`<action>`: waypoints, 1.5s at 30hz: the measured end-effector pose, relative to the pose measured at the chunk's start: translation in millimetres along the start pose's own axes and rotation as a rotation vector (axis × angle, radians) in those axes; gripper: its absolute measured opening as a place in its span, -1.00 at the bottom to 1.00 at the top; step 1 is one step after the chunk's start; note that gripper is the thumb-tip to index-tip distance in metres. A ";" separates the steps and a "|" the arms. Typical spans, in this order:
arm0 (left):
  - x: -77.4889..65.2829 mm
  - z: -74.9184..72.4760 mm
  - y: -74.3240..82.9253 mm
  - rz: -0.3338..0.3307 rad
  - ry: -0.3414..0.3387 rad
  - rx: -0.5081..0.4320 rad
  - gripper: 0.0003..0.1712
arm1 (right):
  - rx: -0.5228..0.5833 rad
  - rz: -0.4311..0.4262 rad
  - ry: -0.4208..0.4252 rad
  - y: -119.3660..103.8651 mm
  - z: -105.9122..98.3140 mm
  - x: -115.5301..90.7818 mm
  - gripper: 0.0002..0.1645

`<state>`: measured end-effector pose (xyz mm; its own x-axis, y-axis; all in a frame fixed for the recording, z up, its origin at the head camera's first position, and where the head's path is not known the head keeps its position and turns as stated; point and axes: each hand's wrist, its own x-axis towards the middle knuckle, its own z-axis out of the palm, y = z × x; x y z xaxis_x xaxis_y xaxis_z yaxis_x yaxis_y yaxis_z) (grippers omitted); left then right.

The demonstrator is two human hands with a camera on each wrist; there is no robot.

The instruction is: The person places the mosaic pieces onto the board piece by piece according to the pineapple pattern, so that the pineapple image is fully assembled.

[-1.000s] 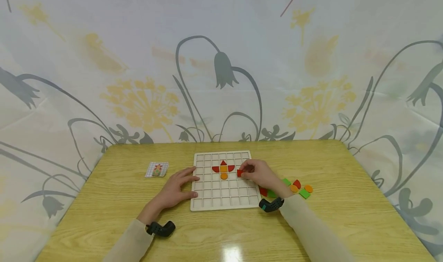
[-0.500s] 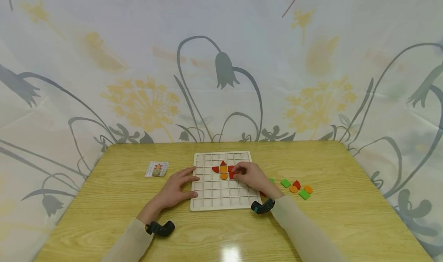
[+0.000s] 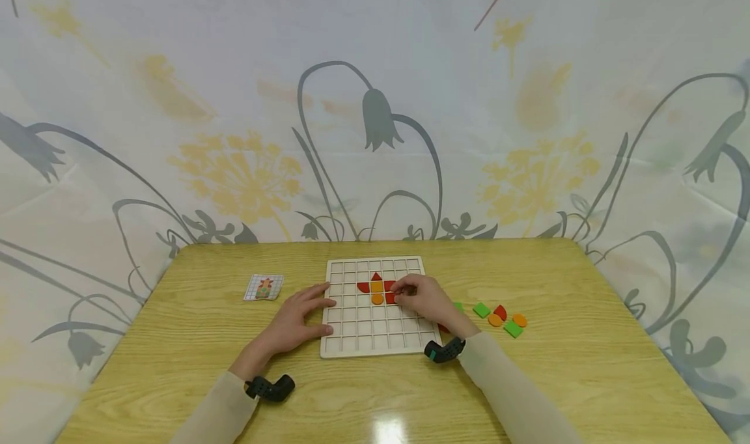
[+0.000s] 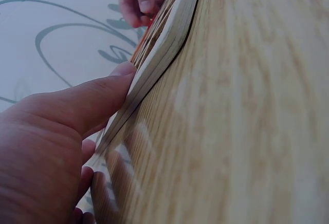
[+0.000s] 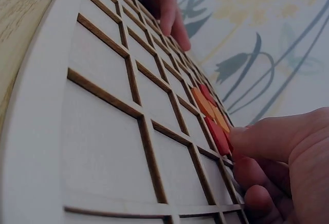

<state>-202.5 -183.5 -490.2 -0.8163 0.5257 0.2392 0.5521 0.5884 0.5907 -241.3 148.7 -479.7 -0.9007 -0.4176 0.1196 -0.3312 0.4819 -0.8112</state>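
Observation:
A white wooden grid board (image 3: 351,340) lies on the table. On it are a red triangle, an orange square (image 3: 377,287), an orange disc (image 3: 377,299) and red rounded pieces on both sides of the square. My right hand (image 3: 428,297) pinches a red tile (image 5: 217,136) with thumb and fingertips, at the cell just right of the disc. The fingers cover part of that tile in the head view. My left hand (image 3: 300,319) rests with spread fingers on the board's left edge; in the left wrist view its thumb (image 4: 110,88) touches the rim.
Left of the board lies a small card (image 3: 263,288) printed with a gridded coloured figure. To the right are loose green squares (image 3: 482,310), orange discs (image 3: 519,320) and a red piece (image 3: 500,312); more pieces are partly hidden by the right forearm. A patterned cloth hangs behind the table.
My right hand has moved left across the board with the red tile, from near the right edge to the cell beside the orange disc. My left hand has stayed in place.

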 end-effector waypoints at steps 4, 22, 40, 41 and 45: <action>-0.7 1.8 0.3 0.013 0.008 -0.014 -0.45 | 0.014 0.006 0.011 4.1 -6.6 -2.2 -0.87; 0.1 1.5 2.6 -0.001 0.002 -0.007 -0.45 | -0.167 -0.072 -0.006 18.7 -62.3 -57.0 -0.88; -0.5 0.4 0.4 -0.015 0.000 -0.004 -0.44 | -0.366 -0.112 -0.109 7.7 -62.3 -77.4 -0.85; -0.4 0.5 0.4 -0.016 0.001 -0.006 -0.44 | -0.356 -0.104 -0.109 6.4 -61.9 -77.6 -0.84; -0.6 0.6 0.8 -0.018 0.000 -0.007 -0.44 | -0.327 -0.091 -0.099 3.0 -59.8 -77.6 -0.80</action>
<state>-201.5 -183.0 -490.3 -0.8260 0.5152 0.2286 0.5362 0.5931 0.6006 -189.3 228.7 -457.2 -0.8369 -0.5354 0.1137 -0.4957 0.6535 -0.5720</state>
